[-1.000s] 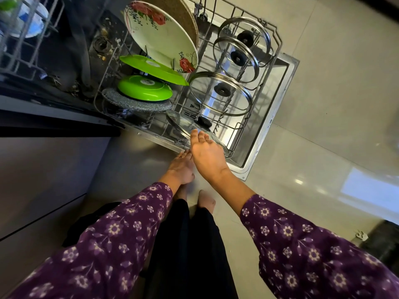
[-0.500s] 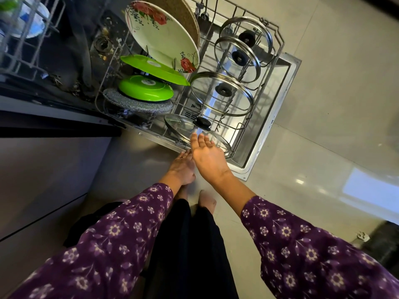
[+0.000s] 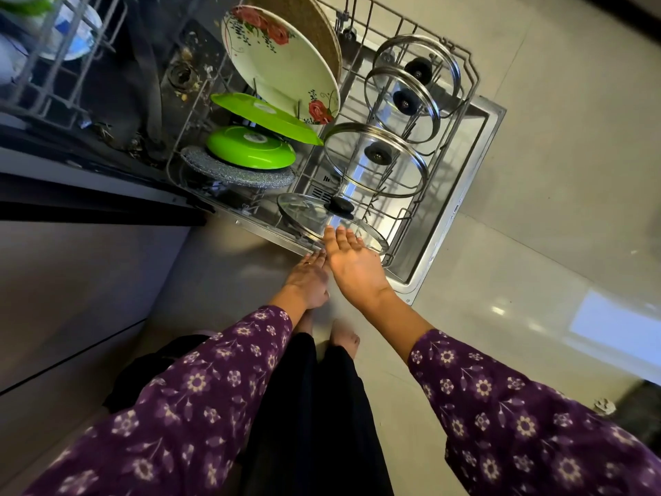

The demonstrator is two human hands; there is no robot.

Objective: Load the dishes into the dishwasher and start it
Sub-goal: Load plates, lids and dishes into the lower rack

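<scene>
The lower dishwasher rack point(image 3: 474, 78) is pulled out over the open door point(image 3: 461, 216). It holds a floral plate point(image 3: 282, 62), two green plates point(image 3: 250, 148), a grey speckled plate point(image 3: 236, 173) and several glass lids point(image 3: 375, 159). A glass lid with a black knob point(image 3: 311, 216) lies nearest me. My right hand point(image 3: 354, 266) hovers with straight fingers just at that lid's near rim. My left hand point(image 3: 307, 281) hangs lower beside it, fingers extended toward the door's edge, holding nothing.
The upper rack point(image 3: 53, 55) with a blue-and-white dish sticks out at the top left. Grey cabinet fronts point(image 3: 71, 298) run along the left. Pale floor tiles point(image 3: 536, 173) spread to the right, and my bare feet point(image 3: 343, 338) stand before the door.
My right hand has drawn back slightly from the nearest glass lid, leaving more of it uncovered. The left hand has stayed nearly still.
</scene>
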